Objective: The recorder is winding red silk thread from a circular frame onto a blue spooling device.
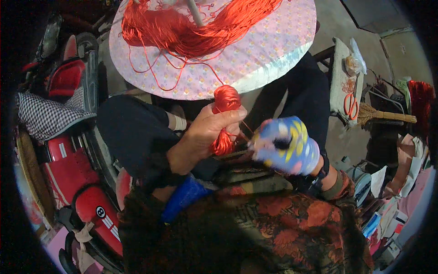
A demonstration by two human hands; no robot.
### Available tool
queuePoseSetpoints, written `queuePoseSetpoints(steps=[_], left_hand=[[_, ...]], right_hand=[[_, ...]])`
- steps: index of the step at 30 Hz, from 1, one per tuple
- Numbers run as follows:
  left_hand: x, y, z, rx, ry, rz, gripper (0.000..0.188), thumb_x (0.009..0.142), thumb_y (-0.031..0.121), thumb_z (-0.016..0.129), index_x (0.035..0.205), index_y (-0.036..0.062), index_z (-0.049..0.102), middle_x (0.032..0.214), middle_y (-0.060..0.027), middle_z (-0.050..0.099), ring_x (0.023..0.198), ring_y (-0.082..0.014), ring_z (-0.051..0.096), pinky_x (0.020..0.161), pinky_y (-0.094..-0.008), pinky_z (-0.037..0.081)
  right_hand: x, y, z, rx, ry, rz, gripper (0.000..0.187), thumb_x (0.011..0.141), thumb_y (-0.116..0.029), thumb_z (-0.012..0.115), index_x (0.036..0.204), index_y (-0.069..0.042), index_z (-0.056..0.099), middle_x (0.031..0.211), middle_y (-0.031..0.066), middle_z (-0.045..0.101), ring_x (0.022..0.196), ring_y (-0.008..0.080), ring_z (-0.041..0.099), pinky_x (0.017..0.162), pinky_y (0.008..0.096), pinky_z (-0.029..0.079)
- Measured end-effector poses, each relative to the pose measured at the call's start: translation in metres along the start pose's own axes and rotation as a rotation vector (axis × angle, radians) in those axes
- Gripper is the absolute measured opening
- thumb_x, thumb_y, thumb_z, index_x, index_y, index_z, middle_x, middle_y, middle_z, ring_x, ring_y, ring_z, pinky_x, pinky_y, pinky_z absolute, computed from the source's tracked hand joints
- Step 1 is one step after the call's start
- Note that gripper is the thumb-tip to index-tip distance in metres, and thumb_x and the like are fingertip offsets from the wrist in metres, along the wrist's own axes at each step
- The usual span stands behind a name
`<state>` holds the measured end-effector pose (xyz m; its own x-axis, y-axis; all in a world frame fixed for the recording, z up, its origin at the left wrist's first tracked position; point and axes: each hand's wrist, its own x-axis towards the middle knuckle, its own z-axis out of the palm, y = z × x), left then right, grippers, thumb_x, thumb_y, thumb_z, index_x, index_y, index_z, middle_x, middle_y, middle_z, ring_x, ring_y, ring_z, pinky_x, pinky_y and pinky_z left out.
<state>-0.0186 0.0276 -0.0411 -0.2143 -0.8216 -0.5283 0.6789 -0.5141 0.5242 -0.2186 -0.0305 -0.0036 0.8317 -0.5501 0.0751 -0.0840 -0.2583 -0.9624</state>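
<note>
My left hand (pixel 205 130), bare, is wrapped round the middle of a small bundle of shiny orange-red cord (pixel 226 98). The bundle's two ends bulge out above and below the fist. A thin strand runs from it to my right hand (pixel 287 146), which wears a blue glove with yellow spots. The right fingers are closed on that strand, slightly blurred. Ahead is a round board (pixel 264 68) covered in pink patterned cloth. On it a large loose hank of the same cord (pixel 173 34) lies around an upright rod (pixel 195 13). One line of cord trails from hank to bundle.
On the right, orange-handled scissors (pixel 351 106) and a plastic bag (pixel 355 61) lie on a cloth-covered bench (pixel 339 86), with a straw broom (pixel 383 114) beside it. A red-and-black vehicle (pixel 93 208) stands at left, a checked cloth (pixel 50 114) over it.
</note>
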Motion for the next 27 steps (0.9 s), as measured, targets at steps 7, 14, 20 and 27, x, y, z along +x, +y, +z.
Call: queuePoseSetpoints(steps=[7, 14, 20, 27], left_hand=[[-0.002, 0.001, 0.005, 0.263, -0.003, 0.058, 0.016, 0.084, 0.014, 0.070, 0.089, 0.0044, 0.058, 0.068, 0.0011, 0.054, 0.057, -0.0069, 0.050, 0.053, -0.0248, 0.043], [-0.008, 0.009, 0.016, 0.573, 0.046, -0.002, 0.017, 0.082, 0.014, 0.069, 0.086, 0.0007, 0.059, 0.064, -0.0034, 0.055, 0.056, -0.0108, 0.052, 0.058, -0.0319, 0.047], [0.009, -0.006, 0.010, 1.760, -0.161, -0.144, 0.034, 0.070, 0.022, 0.074, 0.094, -0.0005, 0.065, 0.084, -0.0218, 0.067, 0.077, -0.0296, 0.067, 0.069, -0.0364, 0.051], [0.015, -0.017, -0.023, 0.638, 0.049, 0.130, 0.023, 0.079, 0.014, 0.070, 0.096, -0.0016, 0.063, 0.077, -0.0072, 0.064, 0.066, -0.0134, 0.060, 0.061, -0.0331, 0.051]], right_hand=[[-0.007, 0.064, -0.014, 0.742, 0.084, 0.573, 0.014, 0.083, -0.016, 0.064, 0.092, -0.006, 0.060, 0.082, 0.0002, 0.058, 0.060, 0.0064, 0.046, 0.056, 0.0222, 0.039], [0.003, 0.072, -0.015, 0.800, -0.009, 0.742, 0.011, 0.087, -0.017, 0.065, 0.092, -0.008, 0.061, 0.074, -0.0027, 0.057, 0.062, 0.0057, 0.049, 0.056, 0.0230, 0.039], [0.032, 0.057, -0.009, -0.433, -0.117, 0.040, 0.011, 0.081, -0.013, 0.068, 0.081, -0.005, 0.061, 0.074, 0.0060, 0.063, 0.064, 0.0244, 0.061, 0.058, 0.0348, 0.048], [0.015, 0.005, 0.012, -0.503, 0.055, -0.037, 0.010, 0.082, -0.012, 0.063, 0.090, -0.006, 0.061, 0.082, 0.0112, 0.065, 0.069, 0.0280, 0.064, 0.058, 0.0341, 0.050]])
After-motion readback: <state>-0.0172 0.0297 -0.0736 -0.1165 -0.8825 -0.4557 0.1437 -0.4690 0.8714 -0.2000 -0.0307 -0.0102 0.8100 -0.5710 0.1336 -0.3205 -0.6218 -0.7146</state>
